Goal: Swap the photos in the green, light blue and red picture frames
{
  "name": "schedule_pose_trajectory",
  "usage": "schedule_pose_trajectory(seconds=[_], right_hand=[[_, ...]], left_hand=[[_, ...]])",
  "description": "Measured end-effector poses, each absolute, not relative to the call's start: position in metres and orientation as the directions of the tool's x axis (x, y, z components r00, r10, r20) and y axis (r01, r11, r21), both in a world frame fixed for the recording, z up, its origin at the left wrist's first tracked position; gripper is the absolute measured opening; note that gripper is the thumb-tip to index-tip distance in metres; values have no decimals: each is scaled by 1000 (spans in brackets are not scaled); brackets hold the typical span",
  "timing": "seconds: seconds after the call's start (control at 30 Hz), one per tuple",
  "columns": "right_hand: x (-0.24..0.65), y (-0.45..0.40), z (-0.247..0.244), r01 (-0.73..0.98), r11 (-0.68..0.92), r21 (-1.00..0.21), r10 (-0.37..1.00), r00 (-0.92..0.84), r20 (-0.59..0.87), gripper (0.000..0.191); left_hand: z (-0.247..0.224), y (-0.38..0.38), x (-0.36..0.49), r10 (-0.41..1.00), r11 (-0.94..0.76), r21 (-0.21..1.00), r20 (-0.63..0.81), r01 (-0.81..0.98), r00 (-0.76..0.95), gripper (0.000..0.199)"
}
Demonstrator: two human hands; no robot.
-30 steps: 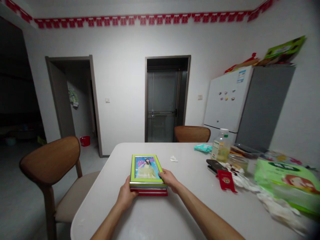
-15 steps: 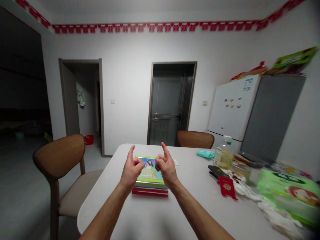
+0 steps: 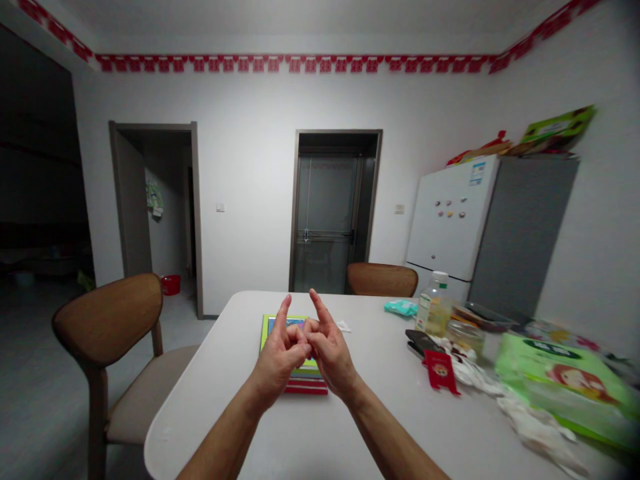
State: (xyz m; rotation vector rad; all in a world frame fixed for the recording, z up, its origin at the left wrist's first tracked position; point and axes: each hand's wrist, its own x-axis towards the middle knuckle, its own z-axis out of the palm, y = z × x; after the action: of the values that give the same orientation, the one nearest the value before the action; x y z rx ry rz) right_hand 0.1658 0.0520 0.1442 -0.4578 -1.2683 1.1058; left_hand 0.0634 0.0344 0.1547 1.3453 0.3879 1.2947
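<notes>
Stack [image 3: 306, 387], green over red, lies partly hidden behind the hands [image 3: 274, 363], together at the fingers.

Left hand [image 3: 277, 363], right hand [image 3: 333, 355] off stack [image 3: 307, 385], index fingers [image 3: 283, 317] raised; hands now closer together.

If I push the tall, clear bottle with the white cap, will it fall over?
The bottle might tip, being taller than it is wide. The yellowish liquid inside probably weighs down its bottom, so a gentle push may only slide it.
</notes>
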Motion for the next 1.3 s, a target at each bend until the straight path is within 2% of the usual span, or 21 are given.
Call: schedule_pose_trajectory(seconds=[0.27,0.33,0.43,0.47,0.57,0.67,0.77,1.3], right_hand=[[164,55,134,-384,379,-842,897,-71,436,74],[165,59,128,-333,333,-882,929,-43,368,65],[169,67,122,-264,217,-940,974,0,225,35],[170,69,122,-256,189,-948,981,11,193,31],[170,70,132,-299,194,-934,980,25,195,46],[164,65,149,-362,191,-912,970,-75,233,55],[157,60,159,-348,173,-921,959,-155,239,60],[150,69,134,-246,104,-964,972,-181,151,61]], left_hand=[[141,40,65,874,-212,864,377,-457,307,87],[133,45,63,898,-153,858,328,-491,293,76],[124,53,57,933,-57,866,223,-497,282,41],[123,56,55,937,-33,872,197,-489,288,34],[130,60,49,930,26,888,147,-460,337,47],[145,59,48,905,55,897,141,-439,401,58],[154,56,50,890,61,902,145,-428,432,63],[127,62,45,911,86,918,85,-386,404,61]])
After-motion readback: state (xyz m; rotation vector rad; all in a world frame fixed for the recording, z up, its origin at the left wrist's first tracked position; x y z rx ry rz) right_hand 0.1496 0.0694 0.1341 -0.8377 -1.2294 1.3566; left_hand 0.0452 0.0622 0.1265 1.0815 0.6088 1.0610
